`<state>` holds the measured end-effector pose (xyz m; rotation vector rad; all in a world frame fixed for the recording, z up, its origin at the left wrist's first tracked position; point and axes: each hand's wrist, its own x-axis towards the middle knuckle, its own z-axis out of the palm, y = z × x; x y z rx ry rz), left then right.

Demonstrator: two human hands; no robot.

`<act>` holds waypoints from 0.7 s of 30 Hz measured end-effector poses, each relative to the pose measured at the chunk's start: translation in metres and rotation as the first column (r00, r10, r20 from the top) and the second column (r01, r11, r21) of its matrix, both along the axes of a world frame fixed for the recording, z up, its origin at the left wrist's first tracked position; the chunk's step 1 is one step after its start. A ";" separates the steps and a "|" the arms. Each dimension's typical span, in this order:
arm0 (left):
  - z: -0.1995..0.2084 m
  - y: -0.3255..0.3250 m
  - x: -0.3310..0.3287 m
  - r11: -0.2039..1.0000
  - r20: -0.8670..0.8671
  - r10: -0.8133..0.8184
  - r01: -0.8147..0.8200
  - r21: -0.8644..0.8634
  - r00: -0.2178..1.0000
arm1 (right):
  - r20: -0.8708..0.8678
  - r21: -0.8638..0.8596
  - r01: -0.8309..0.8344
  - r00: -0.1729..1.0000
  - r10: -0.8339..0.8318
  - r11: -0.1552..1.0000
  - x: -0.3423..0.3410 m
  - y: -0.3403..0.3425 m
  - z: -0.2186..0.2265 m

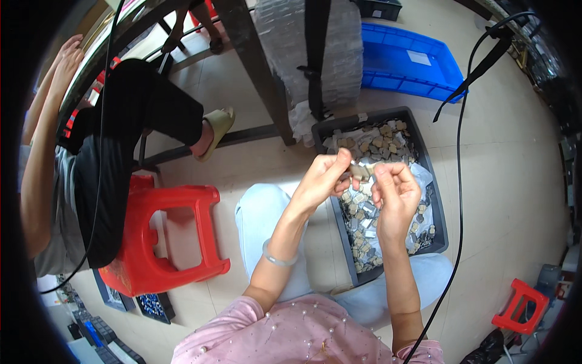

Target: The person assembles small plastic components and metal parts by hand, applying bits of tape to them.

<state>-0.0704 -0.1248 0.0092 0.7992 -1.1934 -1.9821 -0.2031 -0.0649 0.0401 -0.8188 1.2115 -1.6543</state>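
1. My left hand [321,177] has its fingers clamped on a small beige piece [361,173]; my right hand [397,193] pinches its right side.
2. It lies between both, equally near; I can't tell its long axis.
3. Below, a dark bin [388,114] holds loose pieces [388,143].
4. Beyond, a blue crate [388,56] holds a pale sheet [419,58].

The bin [434,203] looks like matt dark plastic. Inside the bin, the small pieces [382,144] look dull and hard, the white sheet [422,176] thin and smooth. Behind the bin, the crate [394,54] is glossy blue plastic. Left of the bin, the stool [136,250] is smooth, shiny red plastic. Around the bin, the floor [503,182] is faintly glossy tile.
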 end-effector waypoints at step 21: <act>-0.002 -0.003 -0.003 0.907 -0.416 -0.125 0.274 0.320 0.901 | -0.494 -0.167 -0.169 0.867 0.066 0.971 -0.033 -0.013 0.004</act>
